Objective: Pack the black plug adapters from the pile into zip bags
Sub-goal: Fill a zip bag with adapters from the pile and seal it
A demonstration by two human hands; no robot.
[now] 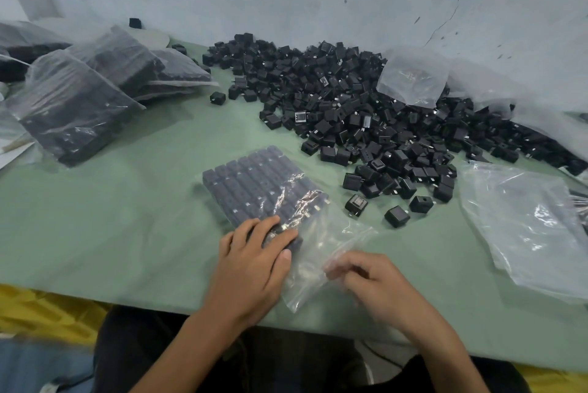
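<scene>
A clear zip bag (254, 189) lies on the green table in front of me, filled with neat rows of black plug adapters. Its open mouth (321, 252) points toward me. My left hand (254, 259) rests flat on the near end of the packed rows, fingers fairly straight. My right hand (372, 284) has curled fingers that pinch the loose plastic at the bag's mouth. A big pile of loose black adapters (366, 106) spreads across the back and right of the table. A few single adapters (394, 214) lie just right of the bag.
Several filled bags (79, 106) are stacked at the left. Empty clear bags (528, 227) lie at the right, and another empty bag (413, 77) sits on top of the pile. The table's front edge (127, 303) is near my body. A grey wall stands behind.
</scene>
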